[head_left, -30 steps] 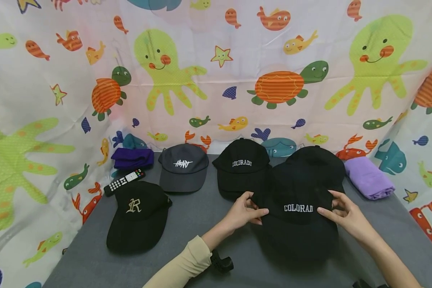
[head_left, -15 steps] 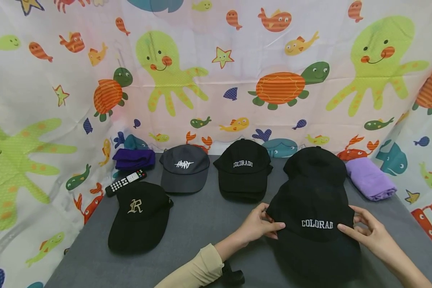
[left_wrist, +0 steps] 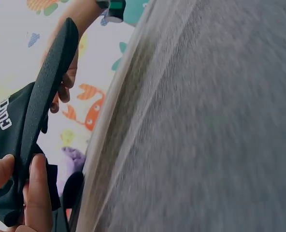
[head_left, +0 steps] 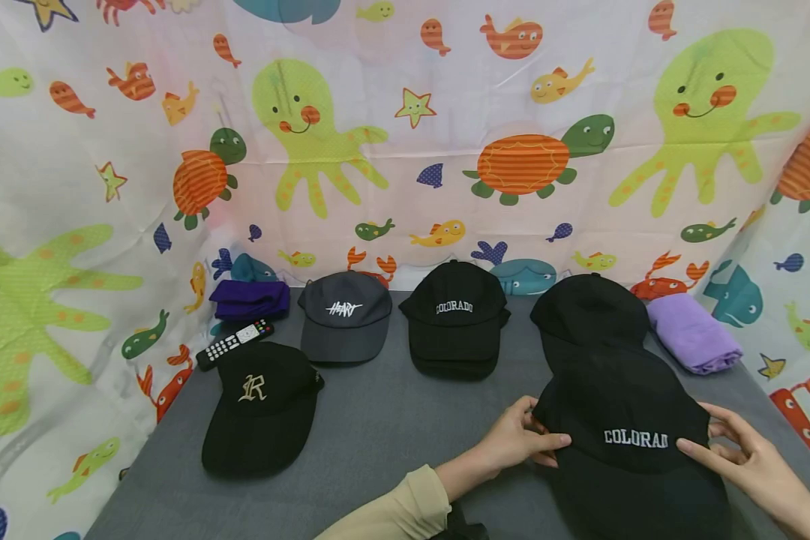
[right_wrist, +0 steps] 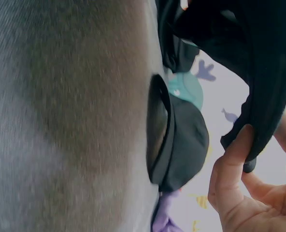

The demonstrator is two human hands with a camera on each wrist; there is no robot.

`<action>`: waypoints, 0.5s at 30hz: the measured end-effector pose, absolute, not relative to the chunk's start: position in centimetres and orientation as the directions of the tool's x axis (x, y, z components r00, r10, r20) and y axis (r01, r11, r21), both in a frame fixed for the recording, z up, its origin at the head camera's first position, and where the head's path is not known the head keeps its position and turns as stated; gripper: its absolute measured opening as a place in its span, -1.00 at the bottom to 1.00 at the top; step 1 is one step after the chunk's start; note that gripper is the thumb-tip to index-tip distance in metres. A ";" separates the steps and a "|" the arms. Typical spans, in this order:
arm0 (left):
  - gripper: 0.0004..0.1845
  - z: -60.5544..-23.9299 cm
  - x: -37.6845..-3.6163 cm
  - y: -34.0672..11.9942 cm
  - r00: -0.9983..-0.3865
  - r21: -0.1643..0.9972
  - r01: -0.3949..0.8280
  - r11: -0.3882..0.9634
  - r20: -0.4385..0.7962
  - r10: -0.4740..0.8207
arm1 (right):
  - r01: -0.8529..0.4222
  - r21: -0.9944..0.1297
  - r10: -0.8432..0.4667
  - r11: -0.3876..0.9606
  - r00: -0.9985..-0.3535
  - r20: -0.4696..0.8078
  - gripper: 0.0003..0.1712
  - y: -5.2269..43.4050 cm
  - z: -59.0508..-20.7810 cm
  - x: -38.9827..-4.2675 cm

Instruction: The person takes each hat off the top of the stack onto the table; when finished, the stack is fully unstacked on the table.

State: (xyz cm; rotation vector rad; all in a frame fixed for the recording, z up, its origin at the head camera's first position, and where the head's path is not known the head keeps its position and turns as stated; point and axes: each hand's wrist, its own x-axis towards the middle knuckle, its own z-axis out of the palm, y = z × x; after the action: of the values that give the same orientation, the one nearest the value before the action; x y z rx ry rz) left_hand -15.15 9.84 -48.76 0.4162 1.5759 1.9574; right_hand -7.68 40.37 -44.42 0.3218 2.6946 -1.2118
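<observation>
A black cap lettered COLORAD is held up between both hands over the near right of the grey table. My left hand pinches its left side, thumb on top. My right hand pinches its right side. In the left wrist view the fingers grip the cap under its brim. The right wrist view shows my thumb and fingers curled round the cap's edge.
A plain black cap lies just behind the held one, also visible in the right wrist view. Further left are a COLORADO cap, a grey cap and a black R cap. A remote, a dark purple cloth and a lilac cloth sit by the printed curtain.
Both hands have carried the COLORAD cap to the right and nearer to me, uncovering the plain black cap behind it. The other caps have not moved.
</observation>
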 end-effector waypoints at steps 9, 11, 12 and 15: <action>-0.67 -48.8 -13.6 12.9 -0.730 0.935 -0.324 -0.144 -0.150 0.667 | 0.269 -0.748 0.214 0.607 -0.962 -0.173 -0.23 44.4 -47.2 -6.0; -0.67 -48.9 -13.2 13.5 -0.723 0.929 -0.344 -0.136 -0.170 0.669 | 0.255 -0.784 0.241 0.566 -0.960 -0.139 -0.34 45.2 -47.9 -5.5; -0.68 -49.0 -13.0 13.9 -0.721 0.927 -0.352 -0.132 -0.179 0.669 | 0.244 -0.799 0.253 0.550 -0.960 -0.119 -0.37 45.5 -48.1 -5.2; -0.69 -49.1 -12.6 14.9 -0.714 0.917 -0.378 -0.131 -0.198 0.672 | 0.210 -0.807 0.274 0.552 -0.960 -0.063 -0.35 46.2 -48.4 -4.6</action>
State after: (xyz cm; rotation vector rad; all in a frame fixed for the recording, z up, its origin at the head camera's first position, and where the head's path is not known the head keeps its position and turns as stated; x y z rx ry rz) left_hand -12.60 14.86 -49.13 0.3419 1.4364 1.9137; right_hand -4.57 46.23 -48.40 0.4423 2.8287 -1.4561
